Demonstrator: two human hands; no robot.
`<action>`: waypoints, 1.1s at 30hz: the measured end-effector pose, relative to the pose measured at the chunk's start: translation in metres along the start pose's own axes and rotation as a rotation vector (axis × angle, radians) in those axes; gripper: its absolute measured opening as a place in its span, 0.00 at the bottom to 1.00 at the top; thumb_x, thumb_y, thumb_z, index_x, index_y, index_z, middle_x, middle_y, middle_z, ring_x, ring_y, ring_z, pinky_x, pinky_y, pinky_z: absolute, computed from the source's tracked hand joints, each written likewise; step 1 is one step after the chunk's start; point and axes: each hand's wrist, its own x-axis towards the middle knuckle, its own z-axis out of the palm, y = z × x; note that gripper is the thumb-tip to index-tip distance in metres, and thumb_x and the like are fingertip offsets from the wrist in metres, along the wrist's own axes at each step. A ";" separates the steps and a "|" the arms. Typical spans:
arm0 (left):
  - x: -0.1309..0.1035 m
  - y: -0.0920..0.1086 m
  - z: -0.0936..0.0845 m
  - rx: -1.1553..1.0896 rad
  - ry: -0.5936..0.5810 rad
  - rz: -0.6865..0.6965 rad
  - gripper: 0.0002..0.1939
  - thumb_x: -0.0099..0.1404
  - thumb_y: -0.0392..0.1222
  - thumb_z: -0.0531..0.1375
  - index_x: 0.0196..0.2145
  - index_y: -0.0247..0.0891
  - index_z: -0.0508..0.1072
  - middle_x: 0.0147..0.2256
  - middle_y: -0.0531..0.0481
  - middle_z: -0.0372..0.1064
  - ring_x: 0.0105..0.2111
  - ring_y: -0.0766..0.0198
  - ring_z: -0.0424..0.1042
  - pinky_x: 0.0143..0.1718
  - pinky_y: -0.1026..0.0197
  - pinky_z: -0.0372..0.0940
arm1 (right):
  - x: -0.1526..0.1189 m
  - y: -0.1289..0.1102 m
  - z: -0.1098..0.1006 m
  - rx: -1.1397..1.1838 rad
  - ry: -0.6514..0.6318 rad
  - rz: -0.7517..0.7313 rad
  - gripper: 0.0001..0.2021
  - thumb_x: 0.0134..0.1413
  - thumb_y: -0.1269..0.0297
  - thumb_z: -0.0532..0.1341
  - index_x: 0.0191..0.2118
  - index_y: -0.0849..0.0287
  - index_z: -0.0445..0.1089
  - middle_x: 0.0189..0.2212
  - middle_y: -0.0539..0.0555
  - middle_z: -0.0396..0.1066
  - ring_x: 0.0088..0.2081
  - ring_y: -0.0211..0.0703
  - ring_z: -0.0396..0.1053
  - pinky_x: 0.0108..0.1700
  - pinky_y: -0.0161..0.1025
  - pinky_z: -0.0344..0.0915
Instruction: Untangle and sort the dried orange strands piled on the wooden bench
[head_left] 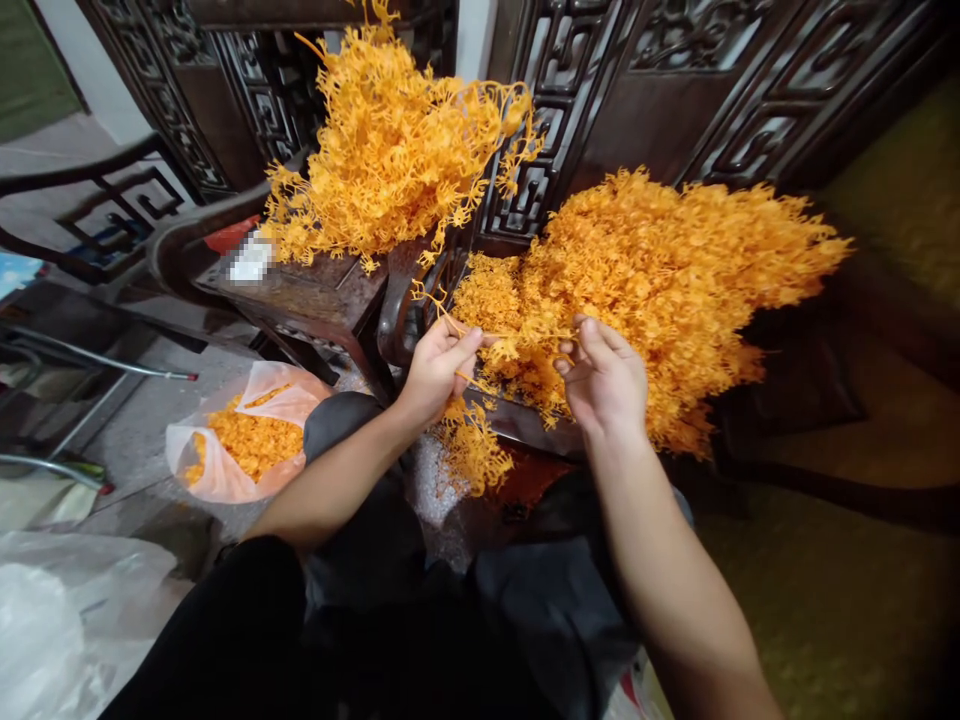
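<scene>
My left hand (437,370) is closed in a pinch around the thin stem of an orange plastic sprig (516,345), with stem ends poking out past the fingers. Across from it, my right hand (611,382) has thumb and fingertips pressed together at the sprig's other end. Below my left hand hangs an orange frilly cluster (474,450); whether it joins the held stem I cannot tell. Just behind both hands, a large heap of orange plastic sprigs (675,270) lies on a dark wooden seat (529,422).
Another orange heap (397,150) covers much of a dark wooden side table (322,290) at the back left. On the floor at left, a translucent plastic bag (196,480) holds orange pieces. A carved chair arm (176,250), metal legs (97,410) and clear plastic sheeting (82,610) are nearby.
</scene>
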 end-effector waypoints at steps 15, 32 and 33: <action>0.001 0.007 0.031 -0.153 -0.178 -0.139 0.12 0.64 0.37 0.65 0.30 0.39 0.62 0.27 0.53 0.77 0.11 0.78 0.50 0.14 0.69 0.43 | 0.030 -0.013 -0.033 -0.160 0.169 -0.339 0.14 0.49 0.54 0.69 0.41 0.51 0.74 0.45 0.54 0.75 0.38 0.44 0.75 0.35 0.42 0.73; 0.020 -0.027 0.030 0.379 -0.225 0.129 0.12 0.68 0.47 0.67 0.34 0.37 0.71 0.31 0.49 0.79 0.18 0.74 0.63 0.21 0.67 0.54 | 0.000 -0.006 -0.011 -0.622 0.005 -0.455 0.23 0.63 0.40 0.62 0.53 0.51 0.71 0.40 0.55 0.72 0.39 0.46 0.71 0.42 0.45 0.70; 0.019 -0.028 0.029 0.416 -0.222 0.160 0.13 0.68 0.48 0.67 0.33 0.37 0.72 0.31 0.49 0.79 0.21 0.71 0.67 0.23 0.67 0.58 | 0.004 -0.008 -0.015 -0.613 0.057 -0.509 0.19 0.64 0.42 0.63 0.46 0.53 0.73 0.37 0.54 0.72 0.37 0.44 0.70 0.40 0.43 0.70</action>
